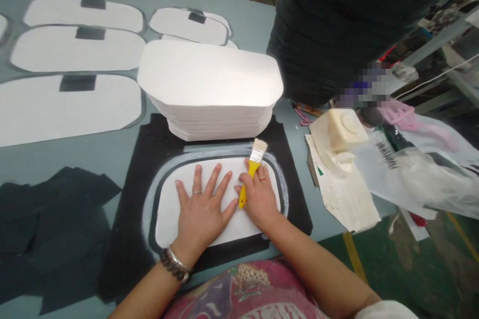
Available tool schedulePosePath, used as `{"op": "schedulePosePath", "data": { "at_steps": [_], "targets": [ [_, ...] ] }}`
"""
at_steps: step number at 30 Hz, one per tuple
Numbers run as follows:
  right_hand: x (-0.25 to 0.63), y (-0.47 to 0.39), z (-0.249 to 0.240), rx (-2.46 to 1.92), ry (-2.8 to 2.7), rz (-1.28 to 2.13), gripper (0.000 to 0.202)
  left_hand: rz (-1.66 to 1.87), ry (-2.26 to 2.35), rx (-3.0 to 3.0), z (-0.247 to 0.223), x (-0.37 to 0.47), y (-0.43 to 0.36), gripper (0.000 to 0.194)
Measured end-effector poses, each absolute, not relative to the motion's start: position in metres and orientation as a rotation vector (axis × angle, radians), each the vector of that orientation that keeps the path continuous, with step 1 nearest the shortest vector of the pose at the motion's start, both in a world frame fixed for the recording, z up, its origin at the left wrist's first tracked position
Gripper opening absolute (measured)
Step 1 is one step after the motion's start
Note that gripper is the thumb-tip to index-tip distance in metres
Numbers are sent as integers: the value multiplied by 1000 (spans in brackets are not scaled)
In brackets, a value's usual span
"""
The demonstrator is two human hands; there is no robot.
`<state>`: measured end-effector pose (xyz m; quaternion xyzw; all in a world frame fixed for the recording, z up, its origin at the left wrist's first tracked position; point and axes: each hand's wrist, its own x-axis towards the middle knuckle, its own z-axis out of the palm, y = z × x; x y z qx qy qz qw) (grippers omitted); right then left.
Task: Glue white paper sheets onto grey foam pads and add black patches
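Note:
Directly in front of me a white rounded panel point(168, 219) lies flat on a black fabric sheet point(138, 174), with a dark band and a whitish smeared ring around it. My left hand point(204, 209) rests on the panel, palm down and fingers spread. My right hand point(260, 197) is closed around a paintbrush point(253, 167) with a yellow handle, its pale bristles pointing away from me. That hand lies over the panel's right part, the brush lifted across the fingers. Just beyond stands a tall stack of white rounded panels point(217, 79).
Several white panels point(78, 50) with dark tabs lie at the back left. Dark fabric pieces point(60, 229) are near left. A large black roll or bundle point(337, 25) stands at the back right. A cream plastic container point(339, 132) sits on cloth near plastic bags point(430, 169).

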<state>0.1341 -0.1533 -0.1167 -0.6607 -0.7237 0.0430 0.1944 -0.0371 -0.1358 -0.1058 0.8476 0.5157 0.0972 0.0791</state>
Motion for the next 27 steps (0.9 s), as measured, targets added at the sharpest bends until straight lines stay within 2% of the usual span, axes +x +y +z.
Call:
{"op": "schedulePosePath", "data": {
  "at_steps": [4,7,12,17,21,27],
  "targets": [
    [130,-154,-128,-1879,-1955,85,19,308,1617,2482,-107,-37,-137,72],
    [138,-158,-119,-1814,-1905,140,16,336,1637,2476,-109,-37,-137,73],
    [174,-157,-63,-1549,-1945,339,31,385,1636,2505,-112,-35,-136,67],
    [196,-116,-6,-1496,-1941,260,38,432,1596,2521,-101,-38,-142,62],
    [161,-77,-8,-1534,-1888,478,47,377,1607,2514,-90,-41,-154,50],
    [132,-70,-24,-1597,-1949,515,39,308,1628,2453,-86,-41,-159,48]
  ]
}}
